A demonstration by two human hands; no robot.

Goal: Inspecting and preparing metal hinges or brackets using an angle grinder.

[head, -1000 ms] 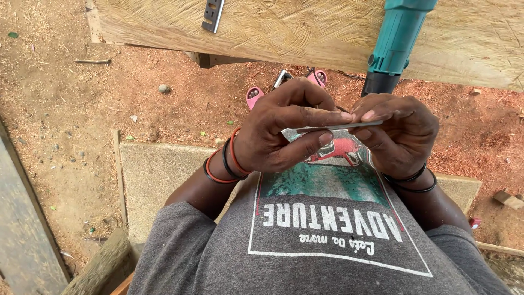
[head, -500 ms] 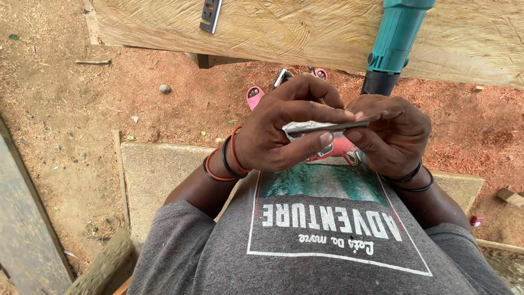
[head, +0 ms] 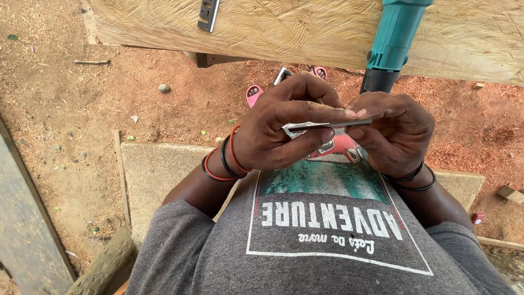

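- Since a second ago, both hands have barely shifted; the thin metal blade (head: 327,124) has tilted slightly and now lies nearly level between them, and the view has drifted a little.
- Left hand (head: 278,131) sits at the centre of the view, its grip clamped on the blade: index finger laid along the top edge, thumb pressed beneath.
- Right hand (head: 396,134) is at 3 o'clock from the left hand, touching it at the fingertips; its grip is closed on the blade's right end.
- The blade is a narrow, flat, grey strip held in front of the person's chest, above the grey printed T-shirt (head: 327,240).
- Red and black bangles (head: 221,161) circle the left wrist; two black bangles (head: 409,179) circle the right wrist.
- At 12 o'clock, a rough wooden tabletop (head: 305,30) spans the top of the view.
- A teal power tool (head: 393,43) rests on that wood at 1 o'clock, its dark end hanging over the edge just above the right hand.
- A small grey metal plate (head: 208,13) lies on the wood at 11 o'clock.
- Pink sandals (head: 254,94) show past the hands on the red dirt ground (head: 82,109).
- A flat concrete slab (head: 158,175) lies at 8 o'clock beside the left forearm.
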